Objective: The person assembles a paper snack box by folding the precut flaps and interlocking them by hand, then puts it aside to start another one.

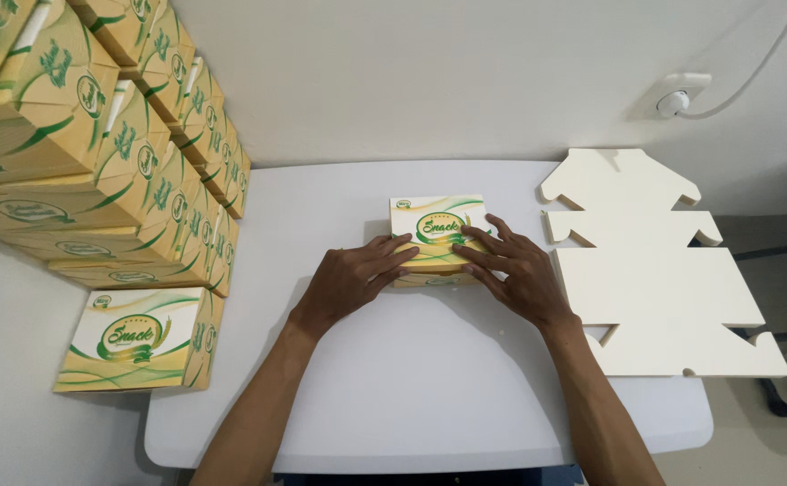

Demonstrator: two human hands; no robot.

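A small yellow and green box [436, 236] is sitting near the middle of the white bench [429, 396], toward its far edge, with its printed lid facing up. Both hands are pressing on it. The left hand [355, 277] is lying flat with its fingers spread over the box's near left corner. The right hand [512, 268] is lying flat too, its fingers fanning out across the lid's right half. Just right of the box, a stack of flat white cardboard blanks [654, 270] is resting on the bench and hanging over its right edge. To the left, a tall pile of finished boxes [96, 153] is standing against the wall [411, 81], well apart from the hands.
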